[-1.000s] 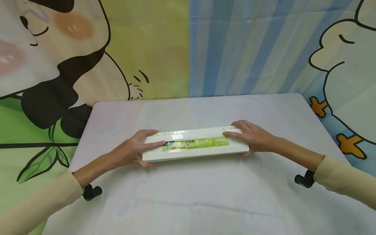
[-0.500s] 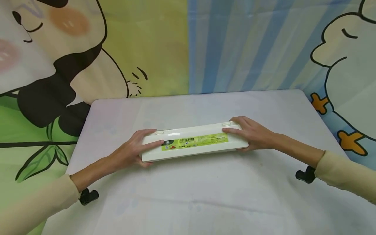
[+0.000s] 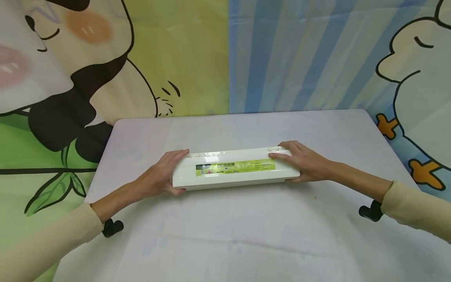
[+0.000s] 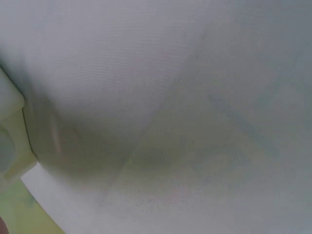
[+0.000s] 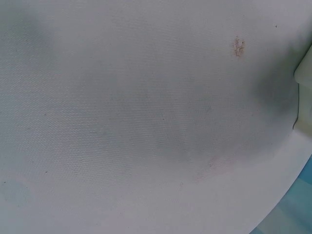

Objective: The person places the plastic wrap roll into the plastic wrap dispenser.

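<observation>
A long white cling film box (image 3: 225, 179) with a yellow-green label (image 3: 235, 167) is held at both ends over the white table. My left hand (image 3: 160, 174) grips its left end, thumb low at the front and fingers at the back edge. At the other end my right hand (image 3: 306, 161) grips it, with one finger lying along the top and the thumb at the front. In the left wrist view only a corner of the box (image 4: 12, 107) shows at the left edge. The right wrist view catches its other end (image 5: 305, 92) at the right edge.
The white-covered table (image 3: 225, 235) spreads around the box on every side. Behind it hangs a cartoon-printed cloth (image 3: 197, 58), with a striped blue part (image 3: 303, 55) to the right. A small brown stain (image 5: 238, 47) marks the tablecloth in the right wrist view.
My left index finger has left the label and drawn back to the box's rear edge. The box tilted slightly, then levelled somewhat, and more of its front side shows. The right hand keeps its grip.
</observation>
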Demonstrator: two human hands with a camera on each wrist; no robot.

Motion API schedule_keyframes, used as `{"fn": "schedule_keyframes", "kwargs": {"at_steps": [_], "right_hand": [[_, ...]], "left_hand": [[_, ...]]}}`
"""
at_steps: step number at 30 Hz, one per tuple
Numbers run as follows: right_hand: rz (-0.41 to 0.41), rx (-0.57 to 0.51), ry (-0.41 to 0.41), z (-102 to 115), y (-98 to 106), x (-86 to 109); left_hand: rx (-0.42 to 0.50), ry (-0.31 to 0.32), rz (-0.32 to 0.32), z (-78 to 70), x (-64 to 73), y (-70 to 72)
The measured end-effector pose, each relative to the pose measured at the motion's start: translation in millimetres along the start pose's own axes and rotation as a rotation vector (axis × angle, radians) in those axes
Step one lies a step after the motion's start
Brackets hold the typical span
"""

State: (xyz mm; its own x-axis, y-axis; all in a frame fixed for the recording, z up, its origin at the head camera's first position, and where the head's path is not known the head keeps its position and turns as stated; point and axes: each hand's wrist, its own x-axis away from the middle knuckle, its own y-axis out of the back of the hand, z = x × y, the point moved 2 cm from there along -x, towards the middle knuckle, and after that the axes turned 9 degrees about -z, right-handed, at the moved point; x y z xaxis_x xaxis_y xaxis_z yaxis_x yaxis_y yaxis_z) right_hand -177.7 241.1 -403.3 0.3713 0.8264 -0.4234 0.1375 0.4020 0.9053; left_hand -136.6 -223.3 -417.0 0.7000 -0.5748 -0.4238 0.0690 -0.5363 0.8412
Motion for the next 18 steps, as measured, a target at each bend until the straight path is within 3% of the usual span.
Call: {"fn": "schedule_keyframes", "kwargs": {"at_steps": [8, 14, 18], "right_hand": [[-0.021, 0.004, 0.004, 1, 0, -0.6], [-0.043, 0.017, -0.011, 2, -2, -0.3], [-0.047, -0.014, -0.108, 4, -4, 3.3]], "left_hand": [[0.144, 0.210, 0.023, 10.9, 2.8, -4.5], [0.173, 0.234, 0.013, 13.1, 2.1, -5.1], [0.174, 0.235, 0.011, 15.8, 0.7, -7.0]]}}
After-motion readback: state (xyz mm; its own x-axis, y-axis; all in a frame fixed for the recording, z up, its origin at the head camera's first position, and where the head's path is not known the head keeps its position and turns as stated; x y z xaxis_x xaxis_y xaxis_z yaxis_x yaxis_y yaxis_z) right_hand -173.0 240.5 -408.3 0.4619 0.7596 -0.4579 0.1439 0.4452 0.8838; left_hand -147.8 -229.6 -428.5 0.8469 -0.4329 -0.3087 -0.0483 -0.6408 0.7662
